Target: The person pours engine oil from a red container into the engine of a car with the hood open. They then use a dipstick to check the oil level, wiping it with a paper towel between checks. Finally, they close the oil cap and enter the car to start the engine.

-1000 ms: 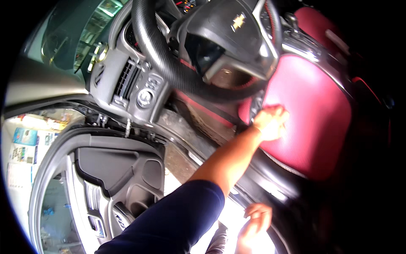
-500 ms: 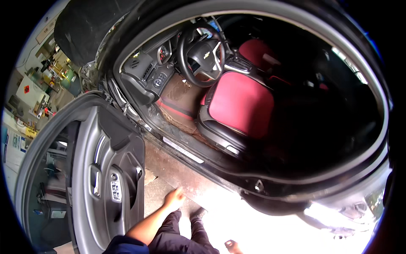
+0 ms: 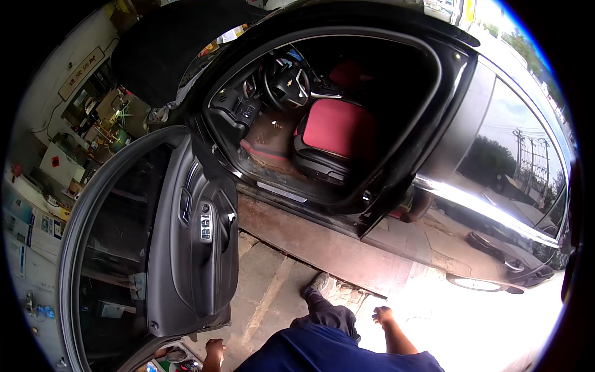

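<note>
My left hand (image 3: 215, 348) hangs low beside the bottom edge of the open car door, its fingers curled in with nothing visible in them. To the right, my right hand (image 3: 382, 315) hangs over the sunlit ground, fingers loosely bent and a little apart, holding nothing. Neither hand touches the car. The black door (image 3: 207, 260) stands wide open on the left, its grey inner panel carrying a window switch block (image 3: 206, 224) and a door pull. Beyond the opening are a red-covered driver's seat (image 3: 340, 128) and a black steering wheel (image 3: 286, 83).
A metal door sill (image 3: 282, 191) runs along the opening. The shut rear door (image 3: 471, 149) extends to the right. An open container of small items (image 3: 176, 356) stands below the front door. Workshop shelves and a white cabinet (image 3: 63, 162) line the far left. My shoe (image 3: 318, 283) is on concrete.
My view has drawn back from the car, bringing the rear door into sight. My left hand has gone from in front of me to the lower left; my right has come up into view.
</note>
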`<state>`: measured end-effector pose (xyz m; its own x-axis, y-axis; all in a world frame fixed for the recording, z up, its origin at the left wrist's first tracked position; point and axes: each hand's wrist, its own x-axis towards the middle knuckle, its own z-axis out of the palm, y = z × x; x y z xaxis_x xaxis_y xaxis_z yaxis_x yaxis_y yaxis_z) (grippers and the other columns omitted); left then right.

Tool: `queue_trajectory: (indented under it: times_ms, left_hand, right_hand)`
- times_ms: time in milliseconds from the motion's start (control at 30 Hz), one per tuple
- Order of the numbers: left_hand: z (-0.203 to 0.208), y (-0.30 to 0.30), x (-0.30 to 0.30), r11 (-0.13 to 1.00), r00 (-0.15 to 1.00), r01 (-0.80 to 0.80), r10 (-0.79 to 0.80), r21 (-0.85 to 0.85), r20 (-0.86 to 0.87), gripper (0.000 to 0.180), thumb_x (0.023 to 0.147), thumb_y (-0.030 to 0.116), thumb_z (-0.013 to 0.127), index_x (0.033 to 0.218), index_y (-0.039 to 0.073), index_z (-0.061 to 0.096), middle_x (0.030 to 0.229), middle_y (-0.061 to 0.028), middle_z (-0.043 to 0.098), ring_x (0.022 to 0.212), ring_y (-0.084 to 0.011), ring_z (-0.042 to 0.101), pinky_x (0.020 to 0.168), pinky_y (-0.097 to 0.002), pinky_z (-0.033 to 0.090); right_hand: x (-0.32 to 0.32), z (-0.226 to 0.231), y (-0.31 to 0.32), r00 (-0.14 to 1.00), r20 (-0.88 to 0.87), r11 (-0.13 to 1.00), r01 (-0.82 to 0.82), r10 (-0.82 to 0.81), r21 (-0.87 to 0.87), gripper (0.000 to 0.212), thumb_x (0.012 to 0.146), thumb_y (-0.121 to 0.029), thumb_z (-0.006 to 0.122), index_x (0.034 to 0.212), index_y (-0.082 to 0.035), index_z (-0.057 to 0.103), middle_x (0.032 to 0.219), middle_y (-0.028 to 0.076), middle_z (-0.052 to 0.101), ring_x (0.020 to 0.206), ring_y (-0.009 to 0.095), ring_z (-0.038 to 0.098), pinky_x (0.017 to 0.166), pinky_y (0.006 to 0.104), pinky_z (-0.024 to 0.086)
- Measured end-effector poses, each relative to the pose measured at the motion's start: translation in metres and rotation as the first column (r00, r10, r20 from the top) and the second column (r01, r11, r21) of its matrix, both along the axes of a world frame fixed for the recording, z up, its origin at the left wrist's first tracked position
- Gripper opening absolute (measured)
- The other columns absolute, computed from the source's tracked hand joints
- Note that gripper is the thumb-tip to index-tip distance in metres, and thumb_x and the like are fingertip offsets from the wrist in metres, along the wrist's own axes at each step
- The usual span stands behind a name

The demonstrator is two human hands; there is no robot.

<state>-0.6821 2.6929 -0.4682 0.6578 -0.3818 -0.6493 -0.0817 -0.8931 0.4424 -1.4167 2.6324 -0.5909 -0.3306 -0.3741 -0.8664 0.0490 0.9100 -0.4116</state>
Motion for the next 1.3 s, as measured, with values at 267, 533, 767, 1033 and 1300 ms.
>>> queue_trajectory:
  times_ms: [267, 533, 767, 1033, 1300]
  left_hand:
    - [0.117, 0.112, 0.077, 0.546, 0.721, -0.142, 0.629, -0.826, 0.292, 0.025, 0.092, 0.013, 0.067, 0.114, 0.004, 0.060, 0.103, -0.0092, 0.065, 0.091, -0.0177, 0.059, 0.085, -0.0353, 0.050]
    - [0.395, 0.091, 0.058, 0.331, 0.828, 0.275, 0.396, -0.903, 0.398, 0.051, 0.100, 0.000, 0.059, 0.149, 0.006, 0.046, 0.128, -0.0064, 0.053, 0.107, -0.0143, 0.050, 0.087, -0.0309, 0.045]
    - [0.422, 0.076, 0.025, 0.236, 0.841, 0.240, 0.435, -0.942, 0.323, 0.048, 0.100, 0.004, 0.060, 0.148, 0.001, 0.059, 0.139, -0.0094, 0.068, 0.118, -0.0221, 0.066, 0.104, -0.0355, 0.051]
    - [0.400, 0.050, -0.100, 0.301, 0.688, 0.412, 0.516, -0.860, 0.510, 0.039, 0.111, 0.029, 0.065, 0.135, -0.002, 0.063, 0.125, -0.0082, 0.074, 0.103, -0.0202, 0.068, 0.093, -0.0353, 0.054]
    - [0.396, 0.017, -0.297, 0.755, 0.290, 0.538, 0.251, -0.374, 0.924, 0.043, 0.109, 0.036, 0.066, 0.101, -0.006, 0.066, 0.078, -0.0235, 0.066, 0.070, -0.0408, 0.059, 0.070, -0.0497, 0.048]
  right_hand:
    - [-0.031, -0.012, 0.059, 0.777, 0.080, 0.781, -0.624, 0.624, -0.023, 0.029, 0.101, -0.029, 0.069, 0.103, -0.001, 0.075, 0.092, 0.015, 0.079, 0.069, 0.024, 0.073, 0.060, 0.0389, 0.060]
    - [-0.065, 0.012, 0.073, 0.553, -0.093, 0.541, -0.831, 0.828, -0.126, 0.027, 0.101, -0.029, 0.071, 0.106, -0.003, 0.072, 0.087, 0.014, 0.079, 0.071, 0.023, 0.076, 0.058, 0.0370, 0.059]
    - [-0.139, 0.081, 0.071, 0.821, -0.044, 0.738, -0.534, 0.570, -0.412, 0.032, 0.106, -0.028, 0.067, 0.114, 0.003, 0.071, 0.091, 0.014, 0.078, 0.073, 0.021, 0.073, 0.067, 0.0362, 0.059]
    - [-0.315, 0.082, 0.174, 0.957, -0.116, 0.909, -0.289, 0.266, -0.300, 0.025, 0.100, -0.019, 0.067, 0.106, 0.005, 0.073, 0.087, 0.015, 0.079, 0.069, 0.020, 0.072, 0.065, 0.0362, 0.059]
    - [-0.387, 0.060, 0.150, 0.885, -0.160, 0.858, -0.463, 0.437, -0.224, 0.022, 0.100, -0.019, 0.067, 0.104, 0.002, 0.073, 0.087, 0.014, 0.077, 0.066, 0.019, 0.067, 0.062, 0.0350, 0.056]
